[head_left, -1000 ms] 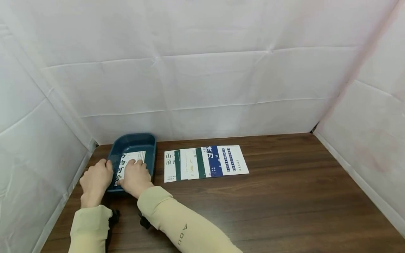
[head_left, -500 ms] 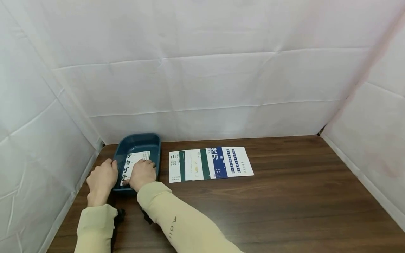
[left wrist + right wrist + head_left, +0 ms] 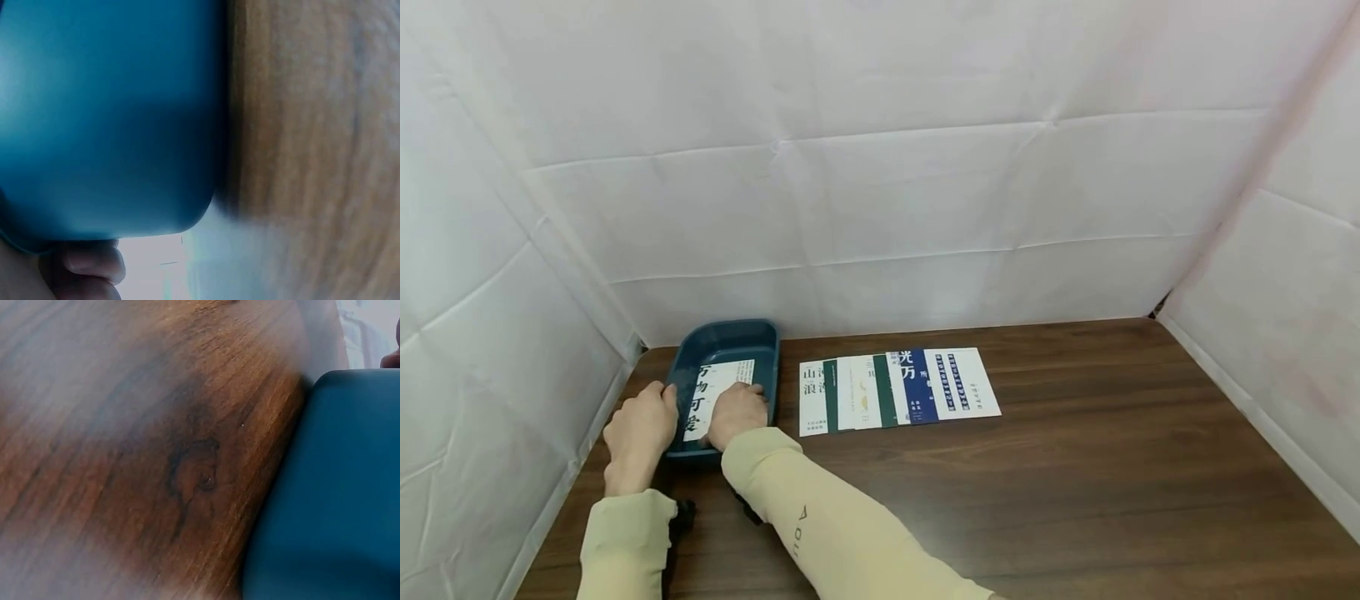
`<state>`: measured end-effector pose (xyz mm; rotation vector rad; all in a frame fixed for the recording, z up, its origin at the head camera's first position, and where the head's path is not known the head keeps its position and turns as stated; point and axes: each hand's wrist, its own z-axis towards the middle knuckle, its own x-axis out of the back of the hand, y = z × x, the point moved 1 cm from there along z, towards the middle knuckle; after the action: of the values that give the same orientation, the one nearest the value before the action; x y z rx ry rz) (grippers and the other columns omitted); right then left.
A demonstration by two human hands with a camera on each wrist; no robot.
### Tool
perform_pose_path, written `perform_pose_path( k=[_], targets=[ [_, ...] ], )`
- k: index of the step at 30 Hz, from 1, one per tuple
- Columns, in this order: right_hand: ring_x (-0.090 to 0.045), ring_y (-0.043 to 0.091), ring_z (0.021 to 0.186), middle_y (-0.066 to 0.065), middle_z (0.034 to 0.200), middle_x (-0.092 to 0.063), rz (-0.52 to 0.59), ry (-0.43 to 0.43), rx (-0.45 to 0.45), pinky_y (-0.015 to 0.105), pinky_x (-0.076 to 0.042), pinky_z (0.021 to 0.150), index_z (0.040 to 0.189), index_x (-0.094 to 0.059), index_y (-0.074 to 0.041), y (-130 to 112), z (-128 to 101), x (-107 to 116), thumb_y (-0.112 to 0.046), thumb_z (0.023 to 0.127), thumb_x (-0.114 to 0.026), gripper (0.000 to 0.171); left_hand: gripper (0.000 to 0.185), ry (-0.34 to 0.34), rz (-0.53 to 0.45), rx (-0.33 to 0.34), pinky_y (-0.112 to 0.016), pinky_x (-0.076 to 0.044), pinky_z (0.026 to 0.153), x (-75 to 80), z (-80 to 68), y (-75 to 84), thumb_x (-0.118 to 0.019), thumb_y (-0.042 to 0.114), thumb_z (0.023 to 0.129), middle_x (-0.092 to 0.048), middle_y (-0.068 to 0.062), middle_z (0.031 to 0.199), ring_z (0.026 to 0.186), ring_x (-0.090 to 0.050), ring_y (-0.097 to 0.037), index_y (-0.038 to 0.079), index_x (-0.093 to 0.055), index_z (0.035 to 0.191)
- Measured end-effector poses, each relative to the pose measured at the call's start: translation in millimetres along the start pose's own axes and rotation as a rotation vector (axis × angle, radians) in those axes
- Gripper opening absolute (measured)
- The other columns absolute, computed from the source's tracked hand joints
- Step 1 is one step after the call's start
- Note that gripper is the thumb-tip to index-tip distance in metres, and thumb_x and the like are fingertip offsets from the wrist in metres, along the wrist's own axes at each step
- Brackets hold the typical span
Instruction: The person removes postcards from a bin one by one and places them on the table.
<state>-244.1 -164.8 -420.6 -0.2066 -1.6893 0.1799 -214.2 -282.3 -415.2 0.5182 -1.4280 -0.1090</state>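
A dark blue-green plastic tray (image 3: 722, 335) stands at the table's back left. In it lies a white card (image 3: 711, 392) with large dark characters down its left side. My left hand (image 3: 642, 425) grips the tray's left rim; the left wrist view shows curled fingers (image 3: 94, 262) against the outer wall. My right hand (image 3: 739, 414) reaches over the tray's near right corner, its bent fingers at the card's right side and its thumb near the card's lower edge. Its fingertips are hidden, and I cannot tell whether they pinch the card.
Several overlapping cards (image 3: 865, 392), white, green and blue, lie fanned in a row to the right of the tray. White cloth walls (image 3: 880, 192) enclose the dark wooden table (image 3: 1075, 467) at the back and sides.
The head view has shifted slightly. My right hand and its thumb have slid a little right over the card, showing more of its lower part. The left hand stays at the tray's rim.
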Motion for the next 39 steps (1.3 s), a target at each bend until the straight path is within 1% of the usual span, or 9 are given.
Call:
perform_pose_path(
  k=[5,8,11,21,26,30,35,37,39],
  targets=[
    [-0.065,0.015,0.093,0.007,0.124,-0.058,-0.087,0.013,0.026,0.022,-0.053,0.069,0.139,-0.053,-0.011,-3,4,1,-0.077,0.066,-0.07,0.1,0.048,-0.002,0.004,-0.007,-0.064,-0.043,0.067,2.1,1.1,-1.4,-0.031,0.031,0.107,-0.055,-0.04,0.115,0.086,-0.056,-0.056,-0.007,-0.048,0.131],
    [-0.065,0.013,0.099,0.005,0.135,-0.054,-0.186,0.006,0.079,0.021,-0.054,0.069,0.139,-0.054,-0.013,-2,8,1,-0.076,0.07,-0.068,0.095,0.05,-0.01,0.005,-0.001,-0.065,-0.042,0.069,2.8,1.0,-2.1,-0.031,0.033,0.107,-0.054,-0.04,0.117,0.09,-0.056,-0.058,-0.007,-0.047,0.133],
    [-0.066,0.013,0.099,0.006,0.139,-0.051,-0.183,-0.026,0.097,0.021,-0.054,0.07,0.141,-0.052,-0.012,-1,12,1,-0.072,0.07,-0.072,0.095,0.049,-0.02,0.011,0.009,-0.065,-0.042,0.07,3.3,-0.2,-2.5,-0.032,0.032,0.107,-0.053,-0.04,0.119,0.091,-0.055,-0.058,-0.007,-0.046,0.134],
    [-0.066,0.023,0.095,0.016,0.129,-0.054,0.213,-0.062,-0.047,0.028,-0.054,0.076,0.134,-0.042,-0.004,-1,23,0,-0.049,0.063,-0.09,0.097,0.049,-0.031,0.009,0.002,-0.065,-0.043,0.07,4.4,-1.0,-2.3,-0.032,0.031,0.107,-0.052,-0.039,0.12,0.091,-0.056,-0.057,-0.008,-0.045,0.134],
    [-0.063,0.027,0.101,0.019,0.126,-0.054,0.369,-0.016,-0.066,0.032,-0.054,0.08,0.136,-0.041,-0.004,3,28,-3,-0.034,0.076,-0.086,0.081,0.05,-0.017,-0.005,-0.01,-0.064,-0.043,0.069,0.5,-0.9,-1.3,-0.031,0.032,0.107,-0.053,-0.04,0.119,0.09,-0.056,-0.058,-0.007,-0.046,0.134],
    [-0.063,0.028,0.102,0.017,0.119,-0.059,0.402,0.006,-0.024,0.034,-0.054,0.08,0.139,-0.043,-0.002,6,29,0,-0.024,0.089,-0.073,0.062,0.05,-0.005,-0.011,-0.014,-0.065,-0.043,0.068,-0.7,-0.3,-1.3,-0.032,0.032,0.107,-0.053,-0.04,0.118,0.09,-0.056,-0.058,-0.007,-0.047,0.133],
    [-0.065,0.027,0.1,0.015,0.116,-0.064,0.417,0.004,0.054,0.034,-0.054,0.077,0.142,-0.044,-0.001,7,26,7,-0.017,0.092,-0.067,0.058,0.048,-0.001,-0.01,-0.014,-0.063,-0.043,0.065,1.8,-0.7,-2.2,-0.033,0.031,0.107,-0.055,-0.04,0.114,0.085,-0.056,-0.057,-0.007,-0.049,0.13],
    [-0.065,0.026,0.096,0.013,0.111,-0.064,0.428,0.018,0.08,0.032,-0.054,0.075,0.136,-0.051,-0.001,8,25,10,-0.017,0.092,-0.068,0.05,0.048,-0.003,-0.01,-0.015,-0.063,-0.043,0.064,2.3,-0.9,-2.0,-0.033,0.031,0.107,-0.055,-0.04,0.114,0.084,-0.057,-0.057,-0.008,-0.049,0.13],
    [-0.065,0.023,0.083,0.01,0.096,-0.065,0.448,0.035,0.107,0.03,-0.053,0.067,0.116,-0.063,-0.001,9,23,14,-0.016,0.091,-0.068,0.029,0.048,0.0,-0.005,-0.02,-0.063,-0.043,0.063,2.6,-0.5,-1.7,-0.033,0.03,0.107,-0.055,-0.04,0.113,0.083,-0.057,-0.057,-0.008,-0.049,0.129]
  ],
)
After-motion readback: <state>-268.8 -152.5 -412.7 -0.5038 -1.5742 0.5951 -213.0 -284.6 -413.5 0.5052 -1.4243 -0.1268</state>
